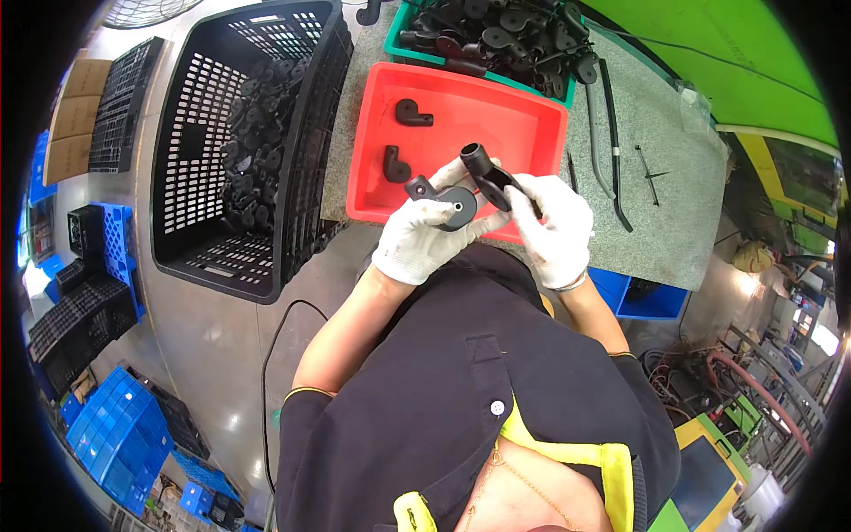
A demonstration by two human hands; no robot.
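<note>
Both my hands wear white gloves and meet over the near edge of a red tray [372, 151]. In my left hand [417, 239] is a black plastic part with a round disc end [457, 209] and a short stub, a small light hole at the disc's centre. My right hand [557, 226] grips a second black part with an open tube end [477, 158], tilted up and held close against the first. Two similar black parts lie apart on the tray floor, one with its stub to the right [413, 113], the other with its stub upward [396, 166].
Behind the red tray, a green bin [396, 40] is heaped with black parts. A tall black crate [191, 244] at left holds many more. Right on the grey table lie a bent black rod [613, 146] and a thin cross-shaped tool [651, 175]. A blue bin [656, 301] sits below the table's edge.
</note>
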